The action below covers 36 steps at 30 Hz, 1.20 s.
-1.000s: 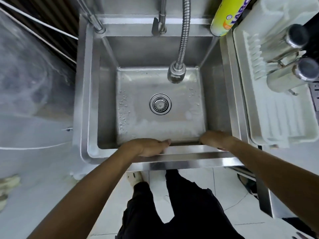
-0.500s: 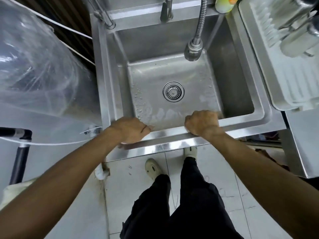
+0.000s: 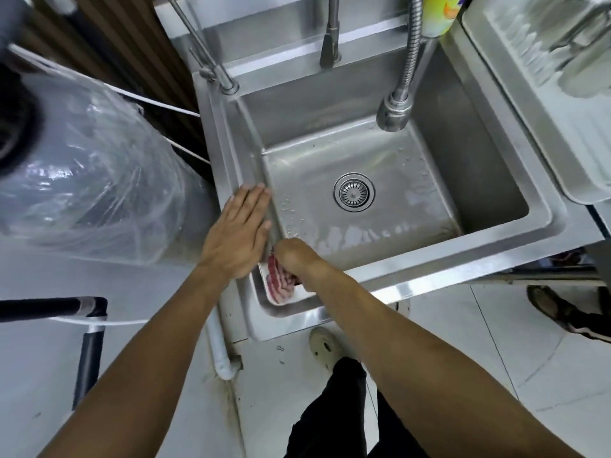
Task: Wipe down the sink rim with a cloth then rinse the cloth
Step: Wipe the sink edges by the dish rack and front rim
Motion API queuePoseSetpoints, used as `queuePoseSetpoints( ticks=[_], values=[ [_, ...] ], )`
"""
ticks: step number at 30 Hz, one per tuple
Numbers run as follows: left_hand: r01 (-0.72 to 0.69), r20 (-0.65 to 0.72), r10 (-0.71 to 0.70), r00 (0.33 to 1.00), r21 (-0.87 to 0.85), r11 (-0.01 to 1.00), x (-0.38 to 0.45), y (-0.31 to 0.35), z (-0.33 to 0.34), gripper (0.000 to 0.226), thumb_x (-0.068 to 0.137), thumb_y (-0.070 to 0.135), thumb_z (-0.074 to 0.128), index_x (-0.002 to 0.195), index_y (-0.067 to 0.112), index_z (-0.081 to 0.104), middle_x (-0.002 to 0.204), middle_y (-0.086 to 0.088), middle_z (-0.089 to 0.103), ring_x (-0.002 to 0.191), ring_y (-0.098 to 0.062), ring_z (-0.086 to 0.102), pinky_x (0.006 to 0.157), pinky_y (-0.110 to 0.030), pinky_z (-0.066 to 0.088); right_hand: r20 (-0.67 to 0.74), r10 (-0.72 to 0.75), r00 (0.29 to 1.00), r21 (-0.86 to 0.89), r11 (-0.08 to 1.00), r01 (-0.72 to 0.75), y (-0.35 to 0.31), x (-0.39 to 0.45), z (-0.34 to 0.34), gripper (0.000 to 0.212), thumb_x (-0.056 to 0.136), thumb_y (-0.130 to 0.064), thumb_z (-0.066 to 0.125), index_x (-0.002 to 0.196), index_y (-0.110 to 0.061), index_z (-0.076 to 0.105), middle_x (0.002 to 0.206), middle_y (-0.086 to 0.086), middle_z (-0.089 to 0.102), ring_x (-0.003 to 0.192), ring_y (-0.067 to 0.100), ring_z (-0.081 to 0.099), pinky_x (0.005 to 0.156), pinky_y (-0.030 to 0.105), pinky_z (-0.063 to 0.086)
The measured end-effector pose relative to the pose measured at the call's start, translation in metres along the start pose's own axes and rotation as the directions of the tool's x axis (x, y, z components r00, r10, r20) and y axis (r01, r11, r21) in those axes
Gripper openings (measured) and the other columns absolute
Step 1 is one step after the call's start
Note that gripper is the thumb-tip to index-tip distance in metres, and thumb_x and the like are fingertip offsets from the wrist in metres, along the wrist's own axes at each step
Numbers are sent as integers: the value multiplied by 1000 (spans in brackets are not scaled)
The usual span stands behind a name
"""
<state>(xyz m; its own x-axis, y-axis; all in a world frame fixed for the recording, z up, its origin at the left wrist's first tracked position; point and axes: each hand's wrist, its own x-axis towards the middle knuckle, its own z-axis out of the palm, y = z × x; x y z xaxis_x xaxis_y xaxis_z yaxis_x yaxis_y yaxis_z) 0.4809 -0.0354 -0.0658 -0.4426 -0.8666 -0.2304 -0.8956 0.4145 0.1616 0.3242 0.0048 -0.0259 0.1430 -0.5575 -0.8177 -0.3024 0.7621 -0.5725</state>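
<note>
A stainless steel sink fills the middle of the frame, its basin wet, with droplets along the left side of the floor and a round drain strainer near the centre. The left hand lies flat on the sink's left rim, palm down, fingers straight and together, pointing toward the upper right of the frame; it holds nothing. Just to its right, at the near-left corner of the rim, the right hand is curled over a red-and-white striped cloth and presses it onto the steel. The cloth bunches out from under the hand toward the lower left, lying on the corner of the rim. The two hands sit just beside each other, the left thumb close to the right knuckles.

Above the basin a flexible metal spray hose hangs down from the top of the frame, with its head over the far right part of the sink. A plain tap stands at the back rim, and a slanted metal rod meets the back-left corner. A yellow bottle stands at the top edge, right of the hose. A white dish rack occupies the upper right. A large object wrapped in clear plastic sits at the left. Below, the person's dark trousers and a pale shoe show on the tiled floor, and another shoe appears at the right edge.
</note>
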Motion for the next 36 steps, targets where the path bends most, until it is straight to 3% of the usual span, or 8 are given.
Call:
queuePoseSetpoints(
  ticks=[7, 10, 13, 17, 21, 26, 32, 36],
  values=[
    [103, -69, -112, 991, -121, 987, 10, -8, 4, 60, 106, 37, 14, 164, 21, 6, 170, 6, -2, 154, -12, -18, 123, -30, -17, -15, 112, 994, 541, 836, -86, 0, 35, 24, 39, 105, -16, 34, 76, -12, 60, 52, 1, 59, 44, 13, 56, 40, 20, 41],
    [101, -113, -128, 985, -218, 971, 10, -9, 6, 59, 108, 38, 14, 163, 19, 13, 170, 6, 6, 155, -8, -13, 125, -31, -12, -150, 22, 988, 412, 910, 42, 7, 38, 37, 39, 107, -22, 30, 106, -11, 68, 99, 6, 66, 89, 23, 61, 83, 37, 54],
    [92, -169, -152, 974, -319, 943, 12, -8, 7, 56, 109, 35, 16, 162, 19, 18, 170, 8, 8, 155, -5, -10, 126, -33, -9, -96, 56, 994, 522, 853, 3, -14, 58, 28, 35, 99, -25, 39, 91, -16, 71, 95, 8, 70, 86, 27, 64, 82, 38, 54],
    [121, -153, -178, 972, -322, 939, 19, -14, 6, 58, 107, 35, 16, 163, 21, 13, 169, 11, 2, 154, -4, -11, 125, -30, -10, -84, -127, 988, 599, 786, 152, -54, 139, 7, 56, 88, -44, 49, 124, -7, 72, 121, 13, 74, 117, 30, 68, 108, 40, 50],
    [205, -93, -232, 968, -229, 952, 67, -42, -13, 56, 110, 32, 18, 163, 17, 10, 171, 5, 1, 156, -12, -11, 127, -36, -6, -135, -301, 944, 651, 691, 314, -80, 108, 0, 39, 112, -25, 35, 145, -18, 54, 140, -16, 56, 128, -2, 53, 91, 1, 42],
    [250, -99, -275, 956, -210, 945, 123, -55, -30, 57, 108, 32, 16, 163, 16, 15, 171, 3, 8, 157, -20, -8, 125, -36, -10, -89, -33, 995, 483, 873, 72, -76, 146, 9, 40, 102, -25, 38, 121, -4, 67, 121, 16, 67, 112, 34, 65, 98, 41, 54],
    [269, -185, -324, 928, -270, 924, 160, -72, -32, 53, 109, 26, 18, 162, 19, 24, 169, 4, 18, 157, -18, 0, 127, -42, -4, -213, -448, 868, 563, 670, 484, -139, 189, -17, 42, 110, -28, 37, 144, -15, 58, 147, 1, 58, 138, 16, 52, 117, 29, 38],
    [327, -225, -402, 888, -306, 894, 181, -74, -38, 56, 108, 32, 12, 161, 21, 27, 168, 6, 23, 157, -16, 3, 127, -44, -5, -128, -265, 956, 376, 879, 294, -89, 221, -2, 69, 96, -76, 33, 137, -30, 64, 141, 0, 63, 127, 19, 60, 110, 33, 45]
  ],
)
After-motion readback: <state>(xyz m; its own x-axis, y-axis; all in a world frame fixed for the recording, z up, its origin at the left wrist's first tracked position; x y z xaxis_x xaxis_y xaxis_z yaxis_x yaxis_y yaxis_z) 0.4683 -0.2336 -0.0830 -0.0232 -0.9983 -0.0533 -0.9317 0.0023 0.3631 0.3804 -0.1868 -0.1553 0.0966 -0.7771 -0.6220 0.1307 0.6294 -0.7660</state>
